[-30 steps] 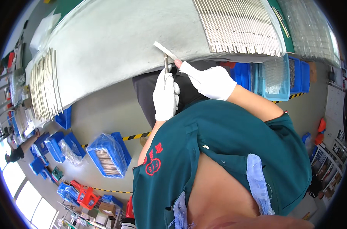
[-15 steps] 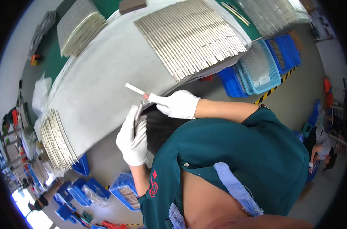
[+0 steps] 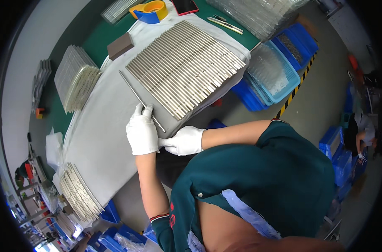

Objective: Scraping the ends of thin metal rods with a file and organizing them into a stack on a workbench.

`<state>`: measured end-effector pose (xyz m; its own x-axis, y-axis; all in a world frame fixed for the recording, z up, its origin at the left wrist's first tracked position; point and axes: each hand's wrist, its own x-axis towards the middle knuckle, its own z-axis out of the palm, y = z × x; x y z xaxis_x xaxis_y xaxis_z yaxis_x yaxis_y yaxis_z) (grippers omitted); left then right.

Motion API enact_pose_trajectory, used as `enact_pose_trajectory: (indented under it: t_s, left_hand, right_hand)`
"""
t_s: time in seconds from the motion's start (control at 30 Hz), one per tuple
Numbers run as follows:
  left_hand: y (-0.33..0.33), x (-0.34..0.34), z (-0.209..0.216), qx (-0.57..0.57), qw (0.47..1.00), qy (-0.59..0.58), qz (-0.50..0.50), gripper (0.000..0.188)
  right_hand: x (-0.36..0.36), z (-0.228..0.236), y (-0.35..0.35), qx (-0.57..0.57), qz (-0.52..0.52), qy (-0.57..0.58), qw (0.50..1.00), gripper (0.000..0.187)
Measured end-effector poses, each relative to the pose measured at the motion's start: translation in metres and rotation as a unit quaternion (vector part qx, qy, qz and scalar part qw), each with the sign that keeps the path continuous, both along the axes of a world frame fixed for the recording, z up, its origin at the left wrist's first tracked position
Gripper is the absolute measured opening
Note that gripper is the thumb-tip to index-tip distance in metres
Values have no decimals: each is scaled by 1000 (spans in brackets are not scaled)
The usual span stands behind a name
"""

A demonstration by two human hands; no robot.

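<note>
My left hand (image 3: 141, 132), in a white glove, is over the cloth-covered tabletop with its thumb and fingers closed around a thin metal rod (image 3: 132, 89). The rod slants beside a wide row of similar silvery rods (image 3: 184, 67) laid side by side. My right hand (image 3: 184, 140), also gloved in white, is at the table's near edge. Its fingers are pressed together and point at my left wrist; their tips are partly hidden there, and I cannot see what they hold, if anything.
A brown block (image 3: 120, 46), a tape dispenser (image 3: 151, 11), a phone (image 3: 185, 6) and thin tools (image 3: 225, 25) lie beyond the rods. Stacked trays (image 3: 76, 80) stand at the left, with more rods (image 3: 79, 193) nearer. Blue bins (image 3: 298, 44) and a light-blue basket (image 3: 277, 71) stand right.
My left hand has moved up over the table, bringing a rod alongside the row. My right hand has drawn lower and nearer my left wrist; the white stick by its fingers is out of sight.
</note>
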<state>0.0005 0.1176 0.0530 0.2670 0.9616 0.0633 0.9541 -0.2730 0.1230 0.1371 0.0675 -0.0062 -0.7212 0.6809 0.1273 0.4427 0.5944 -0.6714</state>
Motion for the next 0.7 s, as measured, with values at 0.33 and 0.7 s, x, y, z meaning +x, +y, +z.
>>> enact_pose_trajectory:
  t_s: [0.33, 0.7]
  left_hand:
    - [7, -51, -4, 111, 993, -5, 30, 47]
    - [-49, -372, -82, 51, 913, 12, 404, 58]
  right_hand:
    - [1, -14, 2, -33, -3, 21, 999, 46]
    - [-5, -10, 5, -22, -14, 44, 999, 47]
